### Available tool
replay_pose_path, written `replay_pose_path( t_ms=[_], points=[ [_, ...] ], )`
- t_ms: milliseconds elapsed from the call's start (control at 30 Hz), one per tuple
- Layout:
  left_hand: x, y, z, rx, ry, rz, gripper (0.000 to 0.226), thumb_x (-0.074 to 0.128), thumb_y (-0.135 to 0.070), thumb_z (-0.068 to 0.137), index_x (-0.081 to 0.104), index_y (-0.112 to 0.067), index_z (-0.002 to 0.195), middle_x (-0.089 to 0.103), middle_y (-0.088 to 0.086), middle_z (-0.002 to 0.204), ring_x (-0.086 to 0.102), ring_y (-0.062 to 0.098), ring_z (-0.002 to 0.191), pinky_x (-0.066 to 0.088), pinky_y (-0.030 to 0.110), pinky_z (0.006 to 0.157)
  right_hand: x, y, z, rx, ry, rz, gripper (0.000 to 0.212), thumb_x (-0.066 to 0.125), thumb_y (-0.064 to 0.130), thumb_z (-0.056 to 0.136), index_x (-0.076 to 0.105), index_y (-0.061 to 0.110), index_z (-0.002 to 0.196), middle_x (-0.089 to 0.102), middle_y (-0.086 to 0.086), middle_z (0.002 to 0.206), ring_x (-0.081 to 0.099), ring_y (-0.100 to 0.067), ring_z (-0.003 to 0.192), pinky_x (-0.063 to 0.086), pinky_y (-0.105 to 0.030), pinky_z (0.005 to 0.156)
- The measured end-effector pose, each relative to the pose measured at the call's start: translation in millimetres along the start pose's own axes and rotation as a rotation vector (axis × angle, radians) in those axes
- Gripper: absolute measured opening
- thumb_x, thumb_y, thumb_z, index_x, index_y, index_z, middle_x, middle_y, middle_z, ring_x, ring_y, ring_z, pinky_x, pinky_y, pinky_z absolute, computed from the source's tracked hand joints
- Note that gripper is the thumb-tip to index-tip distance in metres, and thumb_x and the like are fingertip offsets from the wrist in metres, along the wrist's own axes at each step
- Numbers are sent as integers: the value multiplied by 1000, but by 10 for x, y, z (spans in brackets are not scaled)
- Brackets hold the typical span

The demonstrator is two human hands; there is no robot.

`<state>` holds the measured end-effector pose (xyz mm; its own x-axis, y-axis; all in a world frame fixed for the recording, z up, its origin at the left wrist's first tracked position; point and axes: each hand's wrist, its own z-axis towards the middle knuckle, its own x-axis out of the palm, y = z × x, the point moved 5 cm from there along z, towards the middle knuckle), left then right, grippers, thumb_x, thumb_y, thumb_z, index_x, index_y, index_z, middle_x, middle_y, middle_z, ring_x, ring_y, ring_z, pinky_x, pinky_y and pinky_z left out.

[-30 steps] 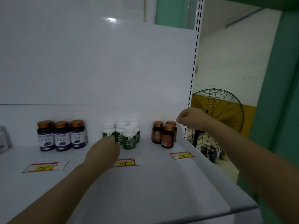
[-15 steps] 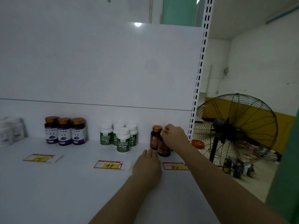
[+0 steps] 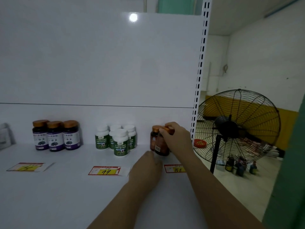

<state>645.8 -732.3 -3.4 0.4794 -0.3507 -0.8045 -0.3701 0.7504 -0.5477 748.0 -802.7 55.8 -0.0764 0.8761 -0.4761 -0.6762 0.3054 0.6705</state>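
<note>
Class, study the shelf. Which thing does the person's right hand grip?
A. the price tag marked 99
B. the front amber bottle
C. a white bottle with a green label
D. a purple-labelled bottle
B: the right hand curls its fingers over the top of the front amber bottle, which stands at the right end of the shelf, behind the price tag marked 158.

Amber glass bottle with copper cap (image 3: 162, 146): cap partly covered by right hand (image 3: 177, 139). Red-and-yellow paper price tag (image 3: 175, 169): right end under the right forearm. Left hand (image 3: 146, 169): fingertips blurred. Grey packet (image 3: 5, 134), far left of both hands: cut by the edge.
</note>
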Motion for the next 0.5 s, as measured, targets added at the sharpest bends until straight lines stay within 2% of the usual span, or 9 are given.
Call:
replay_pose_path(
  t_ms=[100,167,300,433,500],
  points=[
    [-113,-23,45,23,-58,-306,46,63,-35,86,44,-22,126,57,-3,117,53,11,98,35,14,73,-88,63,-20,68,41,191,25,66,33,85,65,19,105,58,8,92,52,-7,87,41,-9,64],
    [-156,-40,66,75,-86,-376,47,71,-35,80,48,-25,121,58,-9,102,52,3,85,33,6,62,-94,77,-33,95,104,247,25,66,36,86,65,20,104,55,11,90,51,-5,85,41,-10,63],
    [-184,-5,88,71,-68,-496,41,72,-34,79,54,-24,114,61,-10,96,54,-2,81,35,9,60,-72,38,-31,161,164,364,28,60,44,88,68,21,102,64,6,99,59,-14,97,53,-28,79],
    [-196,-17,90,61,42,-641,28,72,-34,79,63,-20,102,67,-5,87,61,10,80,42,19,67,-52,-54,-16,258,213,518,28,50,41,95,69,20,96,66,-6,103,61,-25,102,52,-42,90],
    [-179,-20,96,45,96,-693,28,73,-34,79,65,-19,100,71,-6,86,66,13,84,51,26,77,-34,-101,-1,279,225,542,26,50,41,94,69,22,92,66,-9,105,62,-27,103,49,-51,95]
  ],
)
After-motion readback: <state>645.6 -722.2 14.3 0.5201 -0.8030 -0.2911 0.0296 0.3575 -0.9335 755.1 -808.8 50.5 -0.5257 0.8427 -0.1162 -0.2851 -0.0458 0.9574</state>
